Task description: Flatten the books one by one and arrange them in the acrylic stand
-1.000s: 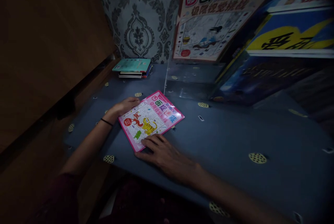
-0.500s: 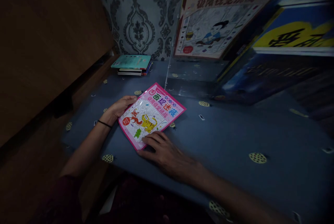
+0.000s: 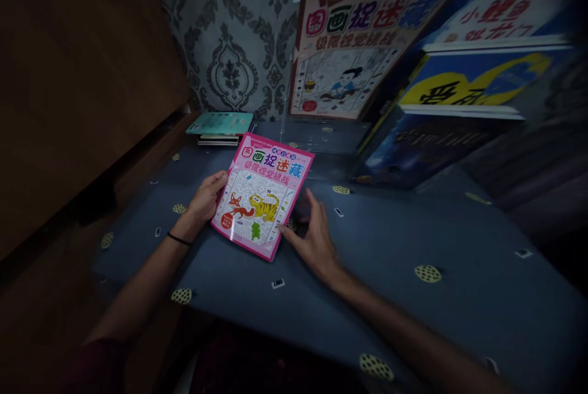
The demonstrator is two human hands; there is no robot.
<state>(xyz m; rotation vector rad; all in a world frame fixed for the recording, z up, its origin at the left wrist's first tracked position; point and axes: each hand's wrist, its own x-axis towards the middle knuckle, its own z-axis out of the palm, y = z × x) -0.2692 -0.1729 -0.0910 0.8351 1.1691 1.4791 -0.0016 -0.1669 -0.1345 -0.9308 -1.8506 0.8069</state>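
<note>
A picture book [image 3: 257, 195] with a pink border, a fox and a yellow tiger on its cover is tilted up above the table, cover facing me. My left hand [image 3: 205, 199] grips its left edge, thumb at the front and the other fingers hidden behind. Beside the right edge is my right hand [image 3: 316, 238], its thumb tip at the cover's border. Its index finger stands apart from the thumb, beyond the edge, and the remaining fingers are dark and partly hidden.
A patterned blue-grey cloth covers the table [image 3: 376, 234]. At the back left lies a small stack of books [image 3: 220, 124]. A clear stand [image 3: 316, 164] at the back right holds several upright books, including a brown-bordered one [image 3: 349, 45] and a dark blue one [image 3: 413, 146].
The book has turned more upright and square to me. My right hand has moved from the cover's lower edge to its right side, with the fingers spreading. My left hand keeps its hold.
</note>
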